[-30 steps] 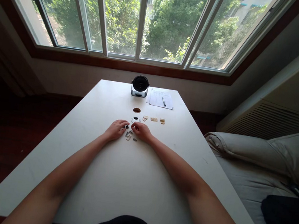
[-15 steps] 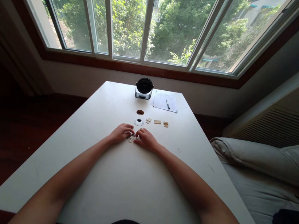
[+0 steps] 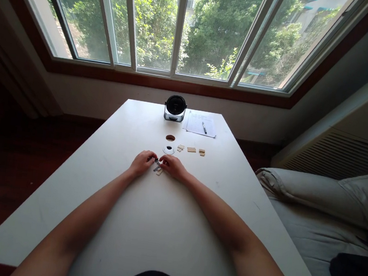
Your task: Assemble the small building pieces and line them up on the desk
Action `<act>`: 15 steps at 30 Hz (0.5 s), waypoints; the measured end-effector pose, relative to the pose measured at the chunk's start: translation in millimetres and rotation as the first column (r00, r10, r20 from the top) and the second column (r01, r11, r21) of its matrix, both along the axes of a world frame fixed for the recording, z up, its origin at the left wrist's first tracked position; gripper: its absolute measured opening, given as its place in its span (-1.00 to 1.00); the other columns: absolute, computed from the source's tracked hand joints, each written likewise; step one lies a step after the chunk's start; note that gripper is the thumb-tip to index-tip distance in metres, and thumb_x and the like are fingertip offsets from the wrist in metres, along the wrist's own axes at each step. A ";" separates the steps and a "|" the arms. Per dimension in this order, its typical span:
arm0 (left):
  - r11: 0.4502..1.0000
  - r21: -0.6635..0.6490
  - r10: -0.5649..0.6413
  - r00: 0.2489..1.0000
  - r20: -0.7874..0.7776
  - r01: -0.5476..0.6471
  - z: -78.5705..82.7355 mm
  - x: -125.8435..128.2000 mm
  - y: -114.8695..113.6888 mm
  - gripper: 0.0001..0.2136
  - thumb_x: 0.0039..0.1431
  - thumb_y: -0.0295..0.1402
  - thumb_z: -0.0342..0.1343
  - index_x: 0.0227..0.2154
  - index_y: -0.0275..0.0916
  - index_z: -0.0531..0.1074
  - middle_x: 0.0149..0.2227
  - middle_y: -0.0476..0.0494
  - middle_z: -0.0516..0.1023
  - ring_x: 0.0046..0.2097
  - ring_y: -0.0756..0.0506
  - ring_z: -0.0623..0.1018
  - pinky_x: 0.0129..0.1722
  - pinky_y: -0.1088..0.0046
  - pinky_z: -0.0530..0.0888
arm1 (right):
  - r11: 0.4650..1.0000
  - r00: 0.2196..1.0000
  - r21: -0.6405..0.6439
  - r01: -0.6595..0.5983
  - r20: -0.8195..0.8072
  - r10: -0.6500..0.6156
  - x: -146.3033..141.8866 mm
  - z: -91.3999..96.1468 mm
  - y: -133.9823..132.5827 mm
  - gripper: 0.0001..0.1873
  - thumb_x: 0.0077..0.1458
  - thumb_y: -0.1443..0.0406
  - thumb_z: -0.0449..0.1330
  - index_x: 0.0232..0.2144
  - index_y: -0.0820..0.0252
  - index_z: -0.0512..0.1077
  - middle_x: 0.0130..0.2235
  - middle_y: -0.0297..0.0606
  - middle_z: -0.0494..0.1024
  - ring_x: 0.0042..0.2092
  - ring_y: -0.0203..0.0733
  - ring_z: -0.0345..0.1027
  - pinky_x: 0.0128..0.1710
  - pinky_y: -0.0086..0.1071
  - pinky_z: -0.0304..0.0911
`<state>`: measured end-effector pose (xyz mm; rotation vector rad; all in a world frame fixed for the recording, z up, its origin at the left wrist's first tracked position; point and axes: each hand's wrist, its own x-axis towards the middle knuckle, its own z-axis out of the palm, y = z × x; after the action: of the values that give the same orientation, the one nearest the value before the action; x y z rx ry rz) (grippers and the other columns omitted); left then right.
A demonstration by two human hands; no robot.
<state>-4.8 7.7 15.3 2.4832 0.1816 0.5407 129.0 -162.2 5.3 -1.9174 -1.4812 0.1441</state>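
My left hand (image 3: 142,163) and my right hand (image 3: 172,167) rest on the white table (image 3: 145,223), their fingertips close together. Between them shows a small dark building piece (image 3: 157,164), and I cannot tell whether either hand grips it. Just below lies a tan studded plate (image 3: 159,172), near my right fingers. Farther ahead, beyond both hands, are a white ring with a black centre (image 3: 169,150) and several tan studded plates (image 3: 191,149). A round brown disc (image 3: 170,137) lies beyond the ring.
A round black desk fan (image 3: 175,108) stands at the far table edge, beside a sheet of paper (image 3: 196,123) with a black-and-silver pen (image 3: 204,128) on it. A bed with a pillow (image 3: 332,198) lies to the right, past the table edge.
The dark piece now shows between my fingertips, and the tan plate lies nearer my hands' gap. My hands have drawn slightly closer to the dark piece than half a second ago.
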 end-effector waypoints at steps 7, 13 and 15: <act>0.999 -0.031 -0.031 0.999 -0.028 0.030 0.1 -5.1 -0.2 -0.79 0.23 -0.39 0.01 -0.20 -0.13 0.55 -0.18 -0.09 0.57 -0.10 -0.12 0.50 -0.03 0.28 0.46 | 0.997 0.993 0.069 -0.044 -0.106 0.052 3.5 -0.7 -14.4 -0.85 0.14 0.38 0.16 -0.23 0.18 0.50 -0.27 -0.31 0.49 -0.33 -0.30 0.31 -0.28 -0.44 0.25; 0.995 -0.011 -0.103 0.994 -0.027 0.103 0.0 -7.7 -1.5 -0.70 0.24 -0.43 -0.03 -0.11 -0.10 0.57 -0.15 -0.14 0.55 -0.03 -0.14 0.50 0.04 0.27 0.45 | 0.991 0.993 0.053 -0.119 0.023 0.118 -5.9 4.0 -21.0 -0.81 0.10 0.44 0.18 -0.26 0.13 0.54 -0.22 -0.23 0.50 -0.13 -0.17 0.34 -0.06 -0.33 0.26; 0.994 -0.002 -0.112 0.994 -0.017 0.112 -1.7 -7.5 -0.9 -0.68 0.23 -0.45 -0.04 -0.12 -0.09 0.58 -0.13 -0.15 0.55 -0.01 -0.15 0.49 0.07 0.26 0.44 | 0.991 0.992 0.041 -0.126 0.014 0.126 -8.3 8.4 -20.5 -0.77 0.12 0.46 0.16 -0.22 0.11 0.53 -0.20 -0.24 0.52 -0.08 -0.15 0.33 0.00 -0.29 0.25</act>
<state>-12.3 6.8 13.6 2.4800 0.0486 0.4714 120.7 -182.7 13.7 -1.7942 -1.6011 0.1582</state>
